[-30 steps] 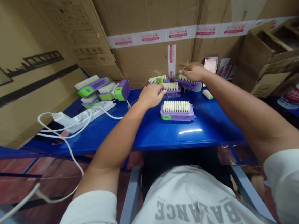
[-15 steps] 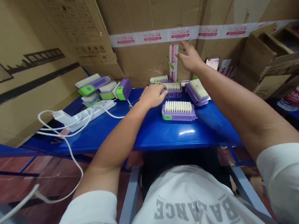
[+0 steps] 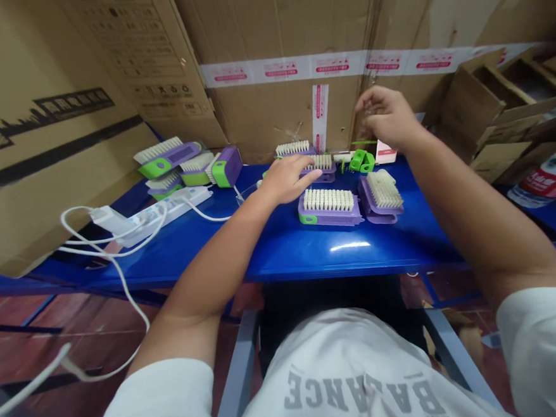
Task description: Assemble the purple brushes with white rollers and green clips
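My left hand (image 3: 288,180) lies with its fingers stretched out over the near end of a small bristle brush (image 3: 322,162) with a purple body. My right hand (image 3: 386,118) hangs in the air above the back of the table with its fingers curled, and I cannot see anything between them. Below it sit two small green plastic parts (image 3: 361,161). A purple brush (image 3: 380,192) lies just right of a larger purple-and-green brush (image 3: 329,200) with cream bristles. Another brush (image 3: 293,148) stands against the cardboard at the back.
Several more purple-and-green brushes (image 3: 180,168) are grouped at the left of the blue table (image 3: 262,251). A white power strip (image 3: 164,216) with loose cables lies beside them. Cardboard walls the back, with open cardboard boxes (image 3: 503,94) to the right.
The purple brush has shifted forward and now lies beside the middle brush. My right hand has moved right, and green parts show beneath it. My left hand has slid slightly right.
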The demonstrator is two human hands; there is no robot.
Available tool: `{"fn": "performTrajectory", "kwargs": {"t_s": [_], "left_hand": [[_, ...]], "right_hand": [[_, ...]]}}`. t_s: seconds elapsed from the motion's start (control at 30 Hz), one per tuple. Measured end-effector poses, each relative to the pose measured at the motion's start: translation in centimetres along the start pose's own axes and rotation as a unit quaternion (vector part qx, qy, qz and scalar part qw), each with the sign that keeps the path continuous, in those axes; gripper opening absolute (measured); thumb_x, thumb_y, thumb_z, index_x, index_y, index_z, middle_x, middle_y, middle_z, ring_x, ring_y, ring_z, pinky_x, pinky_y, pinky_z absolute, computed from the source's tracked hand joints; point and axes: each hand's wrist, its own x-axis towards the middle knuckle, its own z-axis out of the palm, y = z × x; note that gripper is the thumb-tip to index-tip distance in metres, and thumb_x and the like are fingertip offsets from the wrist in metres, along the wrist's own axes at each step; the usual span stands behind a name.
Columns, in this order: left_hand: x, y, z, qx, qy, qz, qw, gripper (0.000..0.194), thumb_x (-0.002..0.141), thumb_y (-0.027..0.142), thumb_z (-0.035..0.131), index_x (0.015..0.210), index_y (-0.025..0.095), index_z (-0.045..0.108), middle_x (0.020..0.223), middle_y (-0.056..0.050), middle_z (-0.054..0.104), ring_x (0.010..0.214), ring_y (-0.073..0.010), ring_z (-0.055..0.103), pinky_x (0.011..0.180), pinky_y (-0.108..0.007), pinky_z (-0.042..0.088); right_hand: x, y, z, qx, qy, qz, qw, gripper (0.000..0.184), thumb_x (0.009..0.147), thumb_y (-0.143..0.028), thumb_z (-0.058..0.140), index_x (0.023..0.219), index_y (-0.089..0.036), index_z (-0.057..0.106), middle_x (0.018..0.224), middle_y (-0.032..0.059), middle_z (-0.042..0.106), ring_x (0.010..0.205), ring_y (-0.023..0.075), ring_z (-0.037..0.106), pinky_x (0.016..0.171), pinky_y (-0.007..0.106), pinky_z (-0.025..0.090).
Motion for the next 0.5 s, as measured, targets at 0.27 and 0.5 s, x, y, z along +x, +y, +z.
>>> {"fn": "performTrajectory", "kwargs": {"t_s": [0.27,0.5], "left_hand": [[-0.4,0.5,-0.1,-0.111,-0.103,0.183,0.971,0.07,0.106,0.076,0.061,0.151,0.024,0.074,0.16,-0.016,0.076,0.15,-0.0378,0.071,0.13,-0.052,0.055],[-1.1,2.0,-0.4,-0.07,-0.177,0.148,0.971,0.081,0.096,0.069,0.083,0.162,0.025,0.067,0.167,-0.014,0.073,0.153,-0.0374,0.071,0.131,-0.046,0.053]], "right_hand": [[-8.6,-2.0,-3.0,-0.271,-0.115,0.159,0.942,0.048,0.101,-0.062,0.076,0.087,-0.016,0.083,0.096,0.0272,0.078,0.112,0.0501,0.076,0.096,0.061,0.061],[-10.5,-5.2,-2.0,-0.287,-0.321,0.186,0.883,0.055,0.097,-0.069,0.074,0.1,-0.015,0.085,0.11,0.0307,0.085,0.102,0.0464,0.082,0.081,0.052,0.059]]}}
